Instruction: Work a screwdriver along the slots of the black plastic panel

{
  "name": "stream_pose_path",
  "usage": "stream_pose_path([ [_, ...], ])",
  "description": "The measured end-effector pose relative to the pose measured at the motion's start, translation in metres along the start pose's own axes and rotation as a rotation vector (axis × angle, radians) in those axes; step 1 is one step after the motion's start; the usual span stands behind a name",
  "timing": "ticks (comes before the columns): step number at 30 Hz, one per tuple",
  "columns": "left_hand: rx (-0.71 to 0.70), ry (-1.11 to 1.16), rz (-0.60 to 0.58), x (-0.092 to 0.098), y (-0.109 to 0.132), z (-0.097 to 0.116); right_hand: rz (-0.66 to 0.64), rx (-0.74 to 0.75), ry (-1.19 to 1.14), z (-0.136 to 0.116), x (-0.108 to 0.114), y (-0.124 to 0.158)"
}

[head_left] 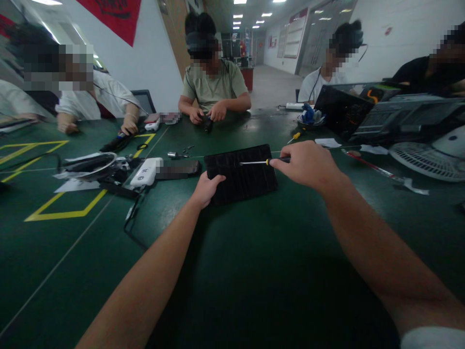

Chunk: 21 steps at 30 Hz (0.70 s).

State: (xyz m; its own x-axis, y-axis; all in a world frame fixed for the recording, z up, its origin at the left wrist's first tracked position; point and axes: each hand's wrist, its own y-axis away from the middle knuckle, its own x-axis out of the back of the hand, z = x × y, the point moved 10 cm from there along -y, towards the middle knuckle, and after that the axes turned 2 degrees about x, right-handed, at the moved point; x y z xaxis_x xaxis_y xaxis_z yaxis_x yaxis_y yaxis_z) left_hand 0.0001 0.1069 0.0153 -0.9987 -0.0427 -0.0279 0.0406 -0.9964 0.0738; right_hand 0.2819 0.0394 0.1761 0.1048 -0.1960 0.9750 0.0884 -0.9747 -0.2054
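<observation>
The left fingers [219, 179] clamp the flat black piece [255, 180], probably light, fairly stiff, best held by edges; right fingers [281, 166] grip the screwdriver [256, 163].

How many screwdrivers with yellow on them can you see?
2: the held screwdriver in the right hand, and a yellow screwdriver on the green table beyond that hand. Others may be hidden.

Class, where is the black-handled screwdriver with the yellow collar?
In the head view, just right of centre, the screwdriver is in the right hand, its shaft over the flat black object held by the left hand.
</observation>
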Motion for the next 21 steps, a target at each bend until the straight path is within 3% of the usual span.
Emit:
stream_pose_path([
  [21, -0.002, 0.004, -0.009, 0.000, 0.001, 0.001, -0.027, 0.034, -0.013, 0.008, -0.008, -0.004],
])
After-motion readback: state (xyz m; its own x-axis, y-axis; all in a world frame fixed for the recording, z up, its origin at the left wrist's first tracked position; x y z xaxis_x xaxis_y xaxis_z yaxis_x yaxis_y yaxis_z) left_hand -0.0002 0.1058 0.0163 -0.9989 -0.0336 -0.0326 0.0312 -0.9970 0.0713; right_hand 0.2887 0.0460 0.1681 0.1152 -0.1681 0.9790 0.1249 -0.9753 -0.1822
